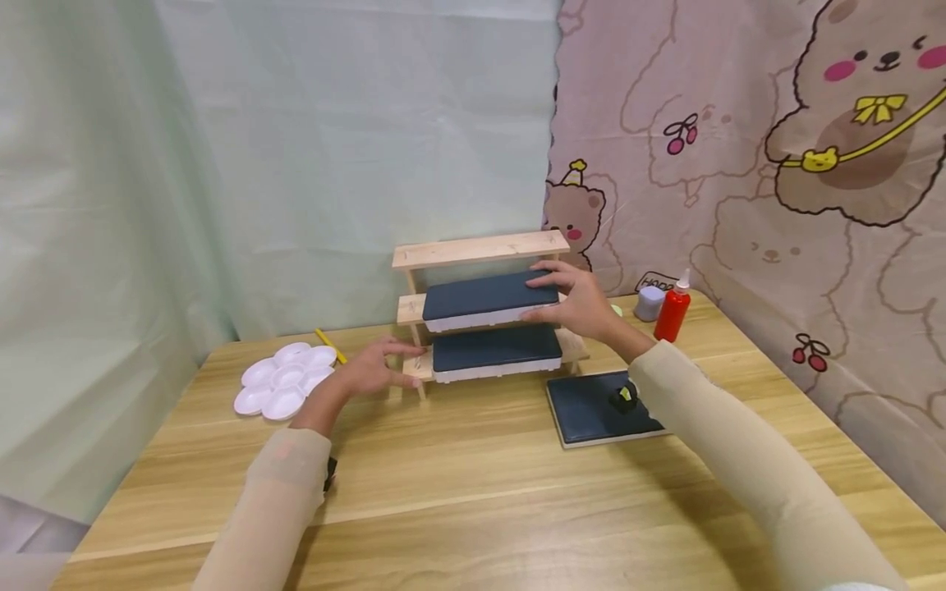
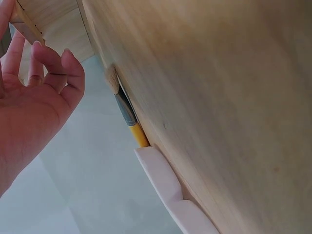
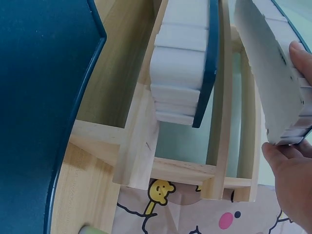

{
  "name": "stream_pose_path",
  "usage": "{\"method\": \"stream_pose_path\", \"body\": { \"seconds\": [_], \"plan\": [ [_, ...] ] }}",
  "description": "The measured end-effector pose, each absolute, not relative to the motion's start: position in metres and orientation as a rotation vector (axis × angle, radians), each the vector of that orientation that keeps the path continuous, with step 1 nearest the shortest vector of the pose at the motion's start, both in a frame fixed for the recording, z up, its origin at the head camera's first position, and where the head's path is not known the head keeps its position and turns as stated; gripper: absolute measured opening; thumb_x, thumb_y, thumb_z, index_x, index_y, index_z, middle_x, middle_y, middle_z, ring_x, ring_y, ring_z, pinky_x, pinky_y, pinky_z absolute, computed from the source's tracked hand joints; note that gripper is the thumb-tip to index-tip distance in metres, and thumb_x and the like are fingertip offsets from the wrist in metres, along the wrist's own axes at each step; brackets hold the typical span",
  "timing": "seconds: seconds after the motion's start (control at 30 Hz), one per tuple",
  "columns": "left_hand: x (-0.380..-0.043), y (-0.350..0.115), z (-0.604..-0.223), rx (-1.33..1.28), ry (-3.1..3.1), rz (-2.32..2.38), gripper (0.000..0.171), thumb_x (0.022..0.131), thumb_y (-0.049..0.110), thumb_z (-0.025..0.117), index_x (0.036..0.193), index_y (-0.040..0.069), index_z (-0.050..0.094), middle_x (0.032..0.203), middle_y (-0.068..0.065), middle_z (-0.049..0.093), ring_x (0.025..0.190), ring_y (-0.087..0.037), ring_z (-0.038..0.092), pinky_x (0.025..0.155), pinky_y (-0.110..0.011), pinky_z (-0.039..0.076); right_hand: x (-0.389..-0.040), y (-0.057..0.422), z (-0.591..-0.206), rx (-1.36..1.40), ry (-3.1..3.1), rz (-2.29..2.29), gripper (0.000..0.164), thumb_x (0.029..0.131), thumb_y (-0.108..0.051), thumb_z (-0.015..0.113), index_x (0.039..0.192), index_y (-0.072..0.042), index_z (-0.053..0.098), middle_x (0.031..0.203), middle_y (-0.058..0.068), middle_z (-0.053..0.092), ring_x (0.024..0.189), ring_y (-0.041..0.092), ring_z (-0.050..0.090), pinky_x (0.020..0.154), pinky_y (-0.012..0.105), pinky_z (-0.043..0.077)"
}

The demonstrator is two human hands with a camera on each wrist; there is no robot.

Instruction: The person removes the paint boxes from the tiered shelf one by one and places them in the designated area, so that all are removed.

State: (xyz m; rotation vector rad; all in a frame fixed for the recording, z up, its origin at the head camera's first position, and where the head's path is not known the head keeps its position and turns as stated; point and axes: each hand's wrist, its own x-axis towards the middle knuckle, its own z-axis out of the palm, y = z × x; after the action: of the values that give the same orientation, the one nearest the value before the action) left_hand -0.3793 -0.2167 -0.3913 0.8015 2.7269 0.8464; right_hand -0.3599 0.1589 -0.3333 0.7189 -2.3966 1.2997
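Note:
A stepped wooden rack (image 1: pixel 480 249) stands toward the back of the table. My right hand (image 1: pixel 580 302) grips the right end of a white box with a dark blue lid (image 1: pixel 488 297) at the middle shelf. In the right wrist view, this held box (image 3: pixel 273 73) is tilted, its pale underside showing apart from the slats. A similar blue-lidded box (image 1: pixel 495 348) rests on the lowest shelf. My left hand (image 1: pixel 373 368) pinches that shelf's left end between thumb and fingers. The left wrist view shows the wooden shelf end (image 2: pixel 28 28) between the fingers of the left hand (image 2: pixel 36 97).
Another blue-lidded box (image 1: pixel 591 410) lies on the table under my right forearm. A white flower-shaped palette (image 1: pixel 287 379) and a yellow-handled paintbrush (image 2: pixel 127 109) lie at left. A red squeeze bottle (image 1: pixel 672 312) and a small lavender jar (image 1: pixel 649 303) stand at right.

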Motion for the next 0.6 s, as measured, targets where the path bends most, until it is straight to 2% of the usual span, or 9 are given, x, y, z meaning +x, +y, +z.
{"method": "stream_pose_path", "body": {
  "seconds": [0.2,0.37,0.4,0.6],
  "plan": [
    [-0.3798,-0.2165,-0.3910,0.799,2.727,0.852,0.065,0.081,0.036,0.082,0.137,0.011,0.061,0.142,-0.024,0.045,0.129,-0.046,0.041,0.103,-0.062,0.035,-0.3542,0.1606,-0.3303,0.731,-2.385,1.281,0.053,0.072,-0.025,0.090,0.117,-0.004,0.073,0.141,0.009,0.055,0.128,0.024,0.048,0.085,0.047,0.054],
    [-0.3836,-0.2187,-0.3938,0.786,2.729,0.842,0.065,0.082,0.037,0.081,0.138,0.012,0.060,0.141,-0.021,0.046,0.128,-0.044,0.042,0.103,-0.061,0.037,-0.3519,0.1598,-0.3297,0.733,-2.390,1.278,0.052,0.072,-0.025,0.090,0.117,-0.004,0.074,0.140,0.007,0.056,0.127,0.024,0.048,0.085,0.043,0.055],
    [-0.3840,-0.2191,-0.3941,0.789,2.729,0.840,0.065,0.082,0.037,0.081,0.138,0.012,0.060,0.141,-0.021,0.046,0.129,-0.044,0.042,0.103,-0.061,0.037,-0.3519,0.1599,-0.3301,0.732,-2.390,1.282,0.052,0.072,-0.025,0.091,0.117,-0.004,0.074,0.140,0.007,0.056,0.126,0.024,0.048,0.082,0.044,0.055],
    [-0.3838,-0.2193,-0.3934,0.786,2.719,0.855,0.064,0.082,0.036,0.081,0.138,0.012,0.060,0.142,-0.022,0.045,0.130,-0.045,0.041,0.103,-0.062,0.036,-0.3504,0.1613,-0.3307,0.732,-2.388,1.278,0.051,0.072,-0.024,0.091,0.115,-0.004,0.074,0.139,0.007,0.056,0.130,0.027,0.045,0.090,0.049,0.052]
  ]
}}
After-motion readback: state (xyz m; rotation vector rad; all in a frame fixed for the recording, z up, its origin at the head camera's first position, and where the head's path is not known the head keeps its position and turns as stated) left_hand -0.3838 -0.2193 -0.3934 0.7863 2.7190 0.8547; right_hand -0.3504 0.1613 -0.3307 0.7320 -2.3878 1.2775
